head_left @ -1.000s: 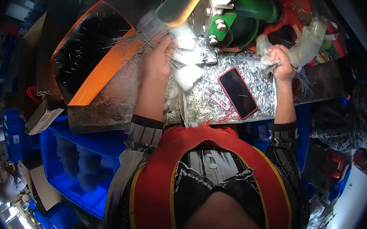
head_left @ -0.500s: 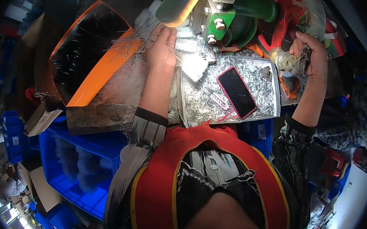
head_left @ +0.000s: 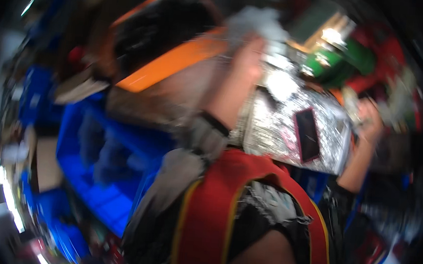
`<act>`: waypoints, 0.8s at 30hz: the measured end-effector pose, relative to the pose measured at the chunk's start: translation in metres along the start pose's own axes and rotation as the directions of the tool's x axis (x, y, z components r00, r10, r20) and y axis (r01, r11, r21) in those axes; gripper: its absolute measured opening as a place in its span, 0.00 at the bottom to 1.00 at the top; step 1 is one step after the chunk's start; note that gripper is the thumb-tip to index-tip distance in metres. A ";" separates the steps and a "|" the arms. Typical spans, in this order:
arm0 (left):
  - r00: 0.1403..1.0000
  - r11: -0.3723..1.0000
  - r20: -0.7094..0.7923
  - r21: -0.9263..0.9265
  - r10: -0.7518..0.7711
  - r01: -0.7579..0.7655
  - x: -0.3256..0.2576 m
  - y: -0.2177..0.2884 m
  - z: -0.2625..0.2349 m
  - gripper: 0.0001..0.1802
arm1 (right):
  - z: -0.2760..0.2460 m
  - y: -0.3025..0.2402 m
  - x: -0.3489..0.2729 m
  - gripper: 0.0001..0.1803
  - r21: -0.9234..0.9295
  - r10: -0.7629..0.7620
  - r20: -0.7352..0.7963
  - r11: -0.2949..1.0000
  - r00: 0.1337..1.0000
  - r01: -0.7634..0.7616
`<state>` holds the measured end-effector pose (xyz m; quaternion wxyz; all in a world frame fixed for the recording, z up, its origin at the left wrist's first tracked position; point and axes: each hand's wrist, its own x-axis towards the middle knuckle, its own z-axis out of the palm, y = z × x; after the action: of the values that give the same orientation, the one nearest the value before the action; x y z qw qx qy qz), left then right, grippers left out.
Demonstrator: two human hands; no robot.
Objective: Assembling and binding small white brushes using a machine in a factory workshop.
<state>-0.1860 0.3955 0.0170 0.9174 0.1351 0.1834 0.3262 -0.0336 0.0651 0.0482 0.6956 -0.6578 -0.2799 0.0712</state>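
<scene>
Blurry shot, but there's a dark phone lying flat on a foil-covered board, an orange-rimmed bin off to the left, blue crates lower left, green stuff up top.

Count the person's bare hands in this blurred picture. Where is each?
2. The left hand is raised at the top centre; the right hand is at the right, beside the foil-covered surface.

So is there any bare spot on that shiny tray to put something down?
Only small ones: the silvery tray shows bare foil left of the dark phone. Beyond it, green and red items crowd the far side; blur hides details.
</scene>
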 end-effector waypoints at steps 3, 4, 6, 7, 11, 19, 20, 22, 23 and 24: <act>0.996 0.997 -0.045 -0.009 -0.075 0.074 0.002 -0.023 0.009 0.11 | -0.040 -0.028 0.013 0.10 0.155 0.313 -0.155 0.944 0.937 -0.290; 1.000 0.999 0.005 0.008 -0.031 0.031 0.003 -0.023 0.007 0.11 | -0.047 -0.028 0.015 0.07 0.095 0.318 -0.186 0.948 0.930 -0.305; 1.000 1.000 -0.011 0.016 -0.003 0.003 -0.012 -0.014 0.016 0.11 | -0.039 -0.040 0.016 0.08 0.130 0.294 -0.051 0.950 0.955 -0.285; 0.999 0.999 -0.026 0.013 0.036 -0.036 -0.014 -0.005 0.010 0.11 | -0.026 -0.040 0.021 0.08 0.137 0.294 -0.010 0.947 0.956 -0.290; 0.995 0.994 0.078 0.097 -0.054 0.047 -0.030 0.006 0.009 0.10 | -0.014 -0.045 0.021 0.13 0.129 0.249 0.014 0.960 0.968 -0.249; 0.981 0.686 0.112 0.727 -0.157 0.026 -0.019 0.006 -0.016 0.05 | -0.011 -0.041 0.020 0.16 0.101 0.191 0.040 0.976 0.981 -0.194; 0.983 0.691 0.073 0.720 -0.169 0.065 -0.022 0.006 -0.013 0.06 | -0.013 -0.040 0.020 0.16 0.099 0.181 0.029 0.978 0.983 -0.183; 0.979 0.759 0.063 0.642 -0.192 0.108 -0.025 0.003 -0.012 0.09 | -0.014 -0.040 0.019 0.16 0.116 0.204 0.041 0.971 0.978 -0.207; 0.982 0.795 0.068 0.597 -0.178 0.102 -0.027 0.004 -0.010 0.09 | -0.014 -0.040 0.020 0.16 0.133 0.226 0.051 0.964 0.973 -0.231; 0.984 0.829 0.073 0.551 -0.165 0.098 -0.029 0.004 -0.008 0.09 | -0.012 -0.042 0.019 0.16 0.132 0.228 0.051 0.964 0.972 -0.233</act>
<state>-0.2130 0.3805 0.0182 0.8704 0.3967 0.2231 0.1880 -0.0230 0.0580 0.0938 0.7210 -0.6352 -0.2084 0.1822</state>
